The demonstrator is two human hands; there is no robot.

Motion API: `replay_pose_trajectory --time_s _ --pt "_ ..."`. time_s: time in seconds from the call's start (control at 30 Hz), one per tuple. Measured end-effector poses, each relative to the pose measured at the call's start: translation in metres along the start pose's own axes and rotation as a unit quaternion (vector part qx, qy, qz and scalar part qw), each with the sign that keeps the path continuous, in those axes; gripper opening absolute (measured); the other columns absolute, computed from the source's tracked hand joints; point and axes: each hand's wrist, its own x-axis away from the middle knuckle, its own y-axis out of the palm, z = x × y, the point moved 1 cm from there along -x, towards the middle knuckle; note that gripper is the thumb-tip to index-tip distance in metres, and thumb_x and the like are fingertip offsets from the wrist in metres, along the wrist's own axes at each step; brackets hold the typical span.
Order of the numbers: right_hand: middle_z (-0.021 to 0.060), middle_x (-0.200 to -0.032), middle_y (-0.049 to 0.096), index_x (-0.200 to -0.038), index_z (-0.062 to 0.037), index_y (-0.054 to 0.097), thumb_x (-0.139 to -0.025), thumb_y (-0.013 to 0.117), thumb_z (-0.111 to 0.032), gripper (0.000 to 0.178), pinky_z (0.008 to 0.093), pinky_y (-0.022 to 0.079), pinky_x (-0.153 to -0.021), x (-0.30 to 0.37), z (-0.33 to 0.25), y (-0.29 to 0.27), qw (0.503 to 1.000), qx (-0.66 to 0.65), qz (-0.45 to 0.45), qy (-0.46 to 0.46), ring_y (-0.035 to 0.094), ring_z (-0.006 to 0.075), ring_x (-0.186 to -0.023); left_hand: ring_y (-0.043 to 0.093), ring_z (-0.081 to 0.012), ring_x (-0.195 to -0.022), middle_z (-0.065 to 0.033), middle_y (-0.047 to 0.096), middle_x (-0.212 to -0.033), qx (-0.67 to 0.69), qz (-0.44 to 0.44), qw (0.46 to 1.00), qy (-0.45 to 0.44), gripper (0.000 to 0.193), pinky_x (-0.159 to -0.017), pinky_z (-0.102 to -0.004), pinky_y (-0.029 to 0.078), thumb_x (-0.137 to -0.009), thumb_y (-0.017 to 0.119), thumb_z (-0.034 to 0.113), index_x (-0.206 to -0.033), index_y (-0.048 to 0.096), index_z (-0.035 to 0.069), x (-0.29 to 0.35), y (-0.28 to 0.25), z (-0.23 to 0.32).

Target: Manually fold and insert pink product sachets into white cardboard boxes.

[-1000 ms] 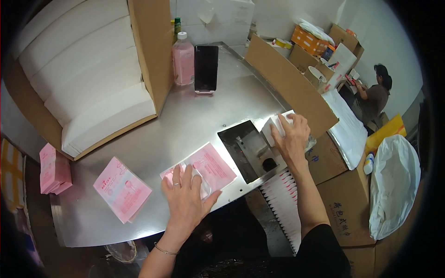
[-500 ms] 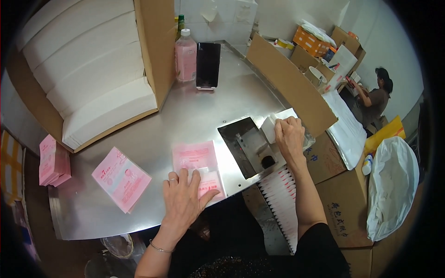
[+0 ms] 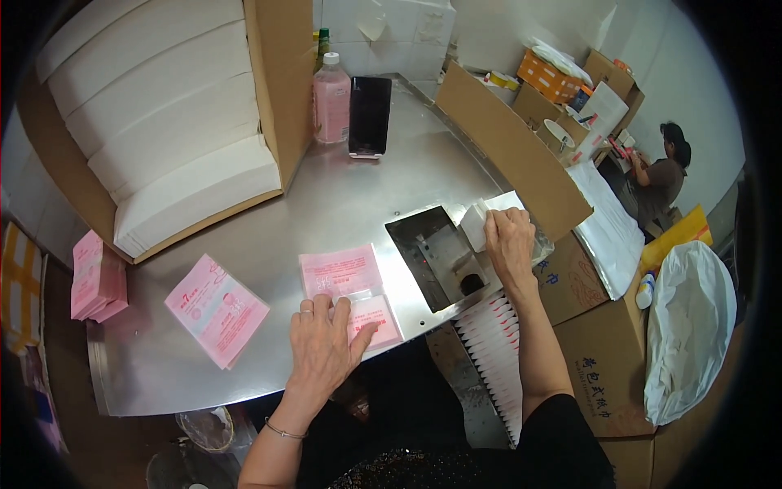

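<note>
With the clock read from the middle of the view, the left hand [image 3: 319, 346] is at seven o'clock, palm down, its fingers loosely bent and thumb out to the side, pressing on the pink packet [image 3: 340, 273], which lies on the metal surface [image 3: 334, 196] at eight o'clock. Between four and five o'clock, below the surface's near edge, runs a row of white packs [image 3: 495, 359] edged with red. At three o'clock the right hand [image 3: 511, 244] has its fingers curled over a white block [image 3: 474, 228]; whether they grip it I cannot tell. Just left of that block is a dark rectangular opening [image 3: 436, 254]. More pink packets [image 3: 216, 310] lie between eight and nine o'clock, with a taller pink pile [image 3: 96, 277] at nine. Brown cartons [image 3: 607, 367] stand at four o'clock, beside a white plastic bag [image 3: 692, 326]. A big open cardboard box [image 3: 281, 73] at ten o'clock holds stacks of white paper [image 3: 191, 196]. Farther back, a pink bottle [image 3: 331, 106] at eleven o'clock stands just beside an upright black phone [image 3: 369, 116]. Farthest, between two and three o'clock, sits another person [image 3: 664, 179].
</note>
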Motion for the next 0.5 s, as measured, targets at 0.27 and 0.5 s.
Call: replay_pose_trajectory --time_s 0.27,0.5 --pt "0.0122 -0.091 0.063 -0.094 -0.0029 0.071 -0.093 0.061 -0.017 0.018 0.0457 0.042 -0.08 0.0031 0.0002 -0.001 1.0 -0.007 0.007 -0.008 0.058 0.0303 -0.093 0.05 -0.0289 -0.084 -0.0155 0.054 -0.099 0.005 0.004 1.0 -0.003 0.043 -0.069 -0.0392 0.039 -0.083 0.073 0.038 -0.104 0.062 0.002 0.0001 0.0006 -0.0006" --pt "0.0132 -0.092 0.064 -0.095 -0.0018 0.07 -0.092 0.061 -0.015 0.016 0.0459 0.043 -0.081 0.0043 0.002 -0.0005 1.0 -0.014 0.005 -0.013 0.059 0.0311 -0.094 0.05 -0.0286 -0.084 -0.0155 0.054 -0.1 0.001 -0.002 1.0 -0.004 0.041 -0.069 -0.0389 0.039 -0.084 0.073 0.036 -0.104 0.062 0.002 0.0007 0.0006 -0.0004"
